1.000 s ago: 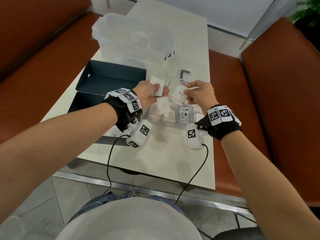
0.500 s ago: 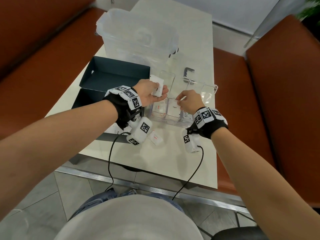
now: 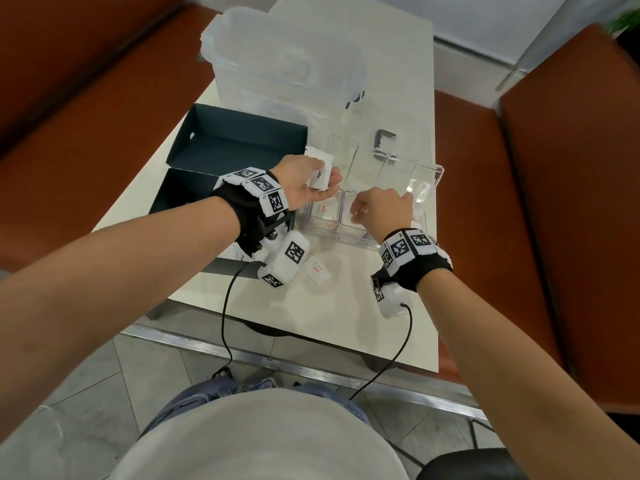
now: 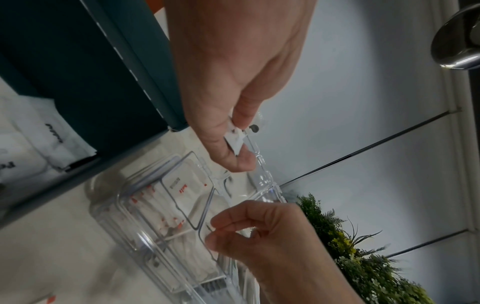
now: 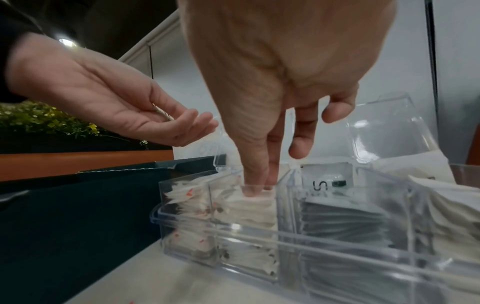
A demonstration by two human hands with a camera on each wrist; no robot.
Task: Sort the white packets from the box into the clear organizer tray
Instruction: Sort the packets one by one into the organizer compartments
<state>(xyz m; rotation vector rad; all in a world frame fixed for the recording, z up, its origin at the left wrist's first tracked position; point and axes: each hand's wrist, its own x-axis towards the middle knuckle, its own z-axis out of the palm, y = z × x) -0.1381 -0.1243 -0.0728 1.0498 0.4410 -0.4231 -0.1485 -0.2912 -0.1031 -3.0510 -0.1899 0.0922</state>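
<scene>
The clear organizer tray (image 3: 346, 239) sits mid-table, its compartments stacked with white packets (image 3: 323, 214). My right hand (image 3: 360, 209) reaches down into the second compartment from the left. Thumb and forefinger tips (image 5: 255, 181) press on the top packet there, with the other fingers lifted. My left hand (image 3: 327, 178) hovers just left of and above the tray (image 4: 124, 205), pinching a few white packets (image 3: 318, 173) between thumb and fingers (image 4: 235, 139). The dark teal box (image 3: 239, 140) lies open at the left, with more packets (image 4: 39, 131) inside.
One loose white packet (image 3: 316, 270) lies on the table in front of the tray. The tray's clear lid (image 3: 424, 181) stands open at the back right. A big clear lidded container (image 3: 284, 64) and a small metal bracket (image 3: 382, 138) are farther back. Orange benches flank the table.
My right hand came down from above the tray with its packet into the second compartment. A packet now lies on the table near the front. The left hand kept its packets.
</scene>
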